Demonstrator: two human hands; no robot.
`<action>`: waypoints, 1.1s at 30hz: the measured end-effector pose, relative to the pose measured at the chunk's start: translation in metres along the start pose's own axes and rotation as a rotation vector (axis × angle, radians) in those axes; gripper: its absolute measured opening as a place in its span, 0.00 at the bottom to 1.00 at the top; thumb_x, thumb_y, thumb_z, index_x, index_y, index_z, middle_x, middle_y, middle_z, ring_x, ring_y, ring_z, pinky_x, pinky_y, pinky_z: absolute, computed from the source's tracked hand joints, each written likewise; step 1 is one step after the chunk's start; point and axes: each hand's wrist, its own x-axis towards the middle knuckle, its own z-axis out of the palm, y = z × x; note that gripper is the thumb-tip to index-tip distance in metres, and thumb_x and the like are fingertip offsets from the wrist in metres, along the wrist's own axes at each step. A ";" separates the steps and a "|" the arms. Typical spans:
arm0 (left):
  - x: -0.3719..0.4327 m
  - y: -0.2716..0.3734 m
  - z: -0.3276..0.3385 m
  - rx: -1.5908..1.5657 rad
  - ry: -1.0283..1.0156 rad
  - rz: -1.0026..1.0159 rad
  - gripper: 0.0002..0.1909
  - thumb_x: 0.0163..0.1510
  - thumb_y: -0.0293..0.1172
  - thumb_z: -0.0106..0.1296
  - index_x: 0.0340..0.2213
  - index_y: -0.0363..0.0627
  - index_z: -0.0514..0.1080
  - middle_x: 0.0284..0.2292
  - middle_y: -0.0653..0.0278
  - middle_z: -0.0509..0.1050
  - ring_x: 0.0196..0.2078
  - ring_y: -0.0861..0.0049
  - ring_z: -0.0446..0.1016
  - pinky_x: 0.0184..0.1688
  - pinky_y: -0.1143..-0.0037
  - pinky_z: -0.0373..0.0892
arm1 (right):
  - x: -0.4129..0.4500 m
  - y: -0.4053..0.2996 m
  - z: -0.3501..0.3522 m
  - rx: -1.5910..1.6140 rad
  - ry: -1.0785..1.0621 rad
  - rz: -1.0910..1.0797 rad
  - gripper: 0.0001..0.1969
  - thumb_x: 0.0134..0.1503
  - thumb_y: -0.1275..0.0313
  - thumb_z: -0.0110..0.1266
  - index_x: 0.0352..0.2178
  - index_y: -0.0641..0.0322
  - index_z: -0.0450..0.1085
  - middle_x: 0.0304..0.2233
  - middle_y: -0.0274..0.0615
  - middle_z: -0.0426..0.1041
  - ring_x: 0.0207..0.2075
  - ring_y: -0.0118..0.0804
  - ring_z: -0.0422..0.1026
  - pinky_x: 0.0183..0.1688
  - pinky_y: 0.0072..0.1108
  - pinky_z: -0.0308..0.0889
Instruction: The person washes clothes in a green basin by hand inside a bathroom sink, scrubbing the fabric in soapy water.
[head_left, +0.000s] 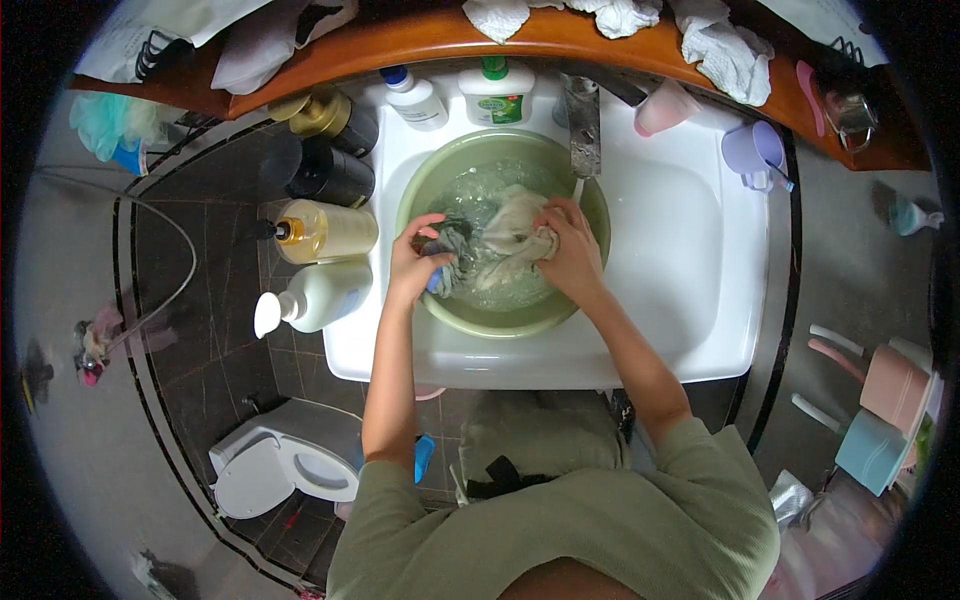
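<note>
A green plastic basin (504, 327) of bubbly water stands in a white washbasin (667, 277), under a metal faucet (584, 127) with a thin stream running from it. At the basin's left side, my left hand (420, 259) is curled around the edge of a grey-green bunched cloth (451, 259) with a bit of blue near its lower end. My right hand (568, 244) grips a bunched part of a wet cream-coloured cloth (510, 225), whose other end spreads in the water. Parts of both cloths are hidden under water.
Several pump bottles, one with clear yellow liquid (337, 231), line the washbasin's left edge. A white bottle with a green cap (495, 97) stands behind the basin. A pink cup (666, 109) and a purple mug (752, 148) are at the back right. A wooden shelf (420, 37) runs above.
</note>
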 end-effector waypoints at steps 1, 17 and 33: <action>-0.003 -0.001 0.000 0.001 -0.001 -0.001 0.31 0.28 0.09 0.51 0.38 0.48 0.69 0.27 0.73 0.59 0.28 0.87 0.62 0.30 0.88 0.60 | -0.003 0.001 -0.003 -0.004 -0.005 0.023 0.19 0.31 0.77 0.57 0.30 0.51 0.65 0.42 0.38 0.61 0.46 0.47 0.60 0.46 0.32 0.59; 0.022 -0.057 0.069 1.503 -0.141 0.085 0.49 0.30 0.39 0.62 0.53 0.50 0.47 0.53 0.61 0.50 0.57 0.57 0.44 0.50 0.50 0.53 | 0.021 0.036 0.077 -0.490 -0.428 -0.071 0.42 0.31 0.61 0.61 0.51 0.50 0.53 0.55 0.55 0.44 0.55 0.58 0.45 0.53 0.50 0.42; 0.066 -0.050 0.064 1.026 0.209 -0.180 0.18 0.33 0.41 0.57 0.25 0.42 0.74 0.28 0.51 0.74 0.32 0.59 0.73 0.36 0.67 0.69 | 0.074 0.067 0.110 0.089 -0.166 0.520 0.17 0.34 0.69 0.54 0.30 0.64 0.69 0.31 0.45 0.71 0.30 0.38 0.70 0.34 0.26 0.66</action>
